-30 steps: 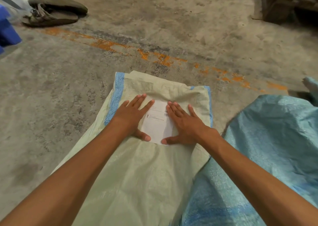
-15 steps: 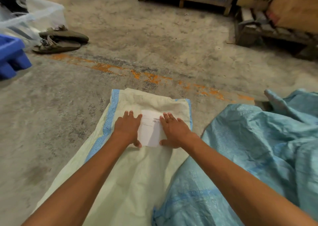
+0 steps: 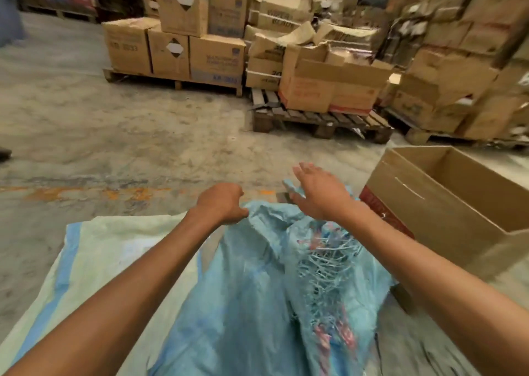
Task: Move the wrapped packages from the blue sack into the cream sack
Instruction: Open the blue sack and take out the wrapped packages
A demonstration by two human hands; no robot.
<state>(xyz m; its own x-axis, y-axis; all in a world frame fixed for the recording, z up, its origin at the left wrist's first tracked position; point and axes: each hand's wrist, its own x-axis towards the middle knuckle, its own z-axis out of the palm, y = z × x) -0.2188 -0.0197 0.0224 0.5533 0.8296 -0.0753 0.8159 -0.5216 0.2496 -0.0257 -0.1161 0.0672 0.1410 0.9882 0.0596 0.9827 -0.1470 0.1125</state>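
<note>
The blue sack [image 3: 252, 289] lies crumpled on the floor under my forearms. A torn, frayed patch [image 3: 326, 264] on its right side shows colourful wrapping inside. The cream sack [image 3: 108, 249], with a blue stripe along its edge, lies flat to the left, partly under the blue one. My left hand [image 3: 220, 203] is curled at the blue sack's raised upper edge and seems to grip the fabric. With fingers spread, my right hand [image 3: 320, 192] hovers over the sack's far right corner and holds nothing. No package lies in the open.
An open cardboard box [image 3: 429, 201] stands on the floor just right of the blue sack. Wooden pallets [image 3: 315, 120] stacked with cardboard boxes [image 3: 217, 57] line the back. Bare concrete floor with a worn orange line [image 3: 86, 193] spreads ahead and to the left.
Both hands left the white label on the cream sack and moved right to the blue sack. My view has risen and swung right, bringing the pallets and open box into sight.
</note>
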